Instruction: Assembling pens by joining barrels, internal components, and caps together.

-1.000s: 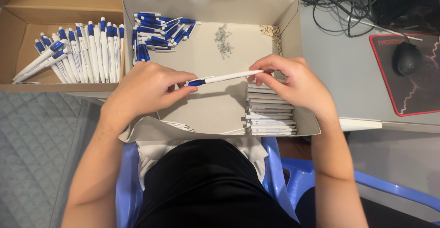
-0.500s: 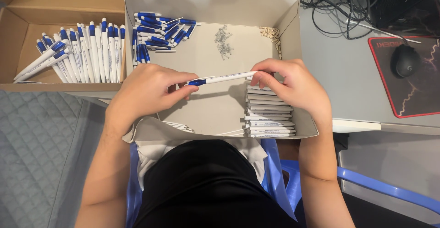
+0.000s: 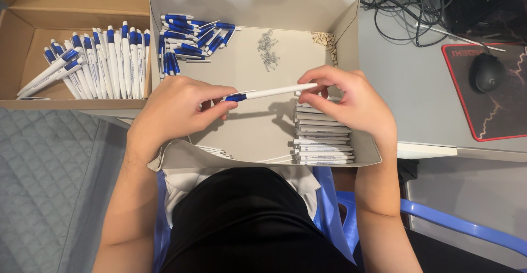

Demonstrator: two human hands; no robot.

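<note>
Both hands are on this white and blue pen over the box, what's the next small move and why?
Probably press the two ends together to seat the blue end. The left hand pinches the pen at its blue end, the right hand grips the white tip, and it is level above the white box, while finished-looking pens lie in the brown box.

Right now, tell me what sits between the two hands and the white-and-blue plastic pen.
Nothing visible. The left hand pinches the blue end of the white-and-blue plastic pen; the right hand pinches its white end, above the open cardboard box.
</note>
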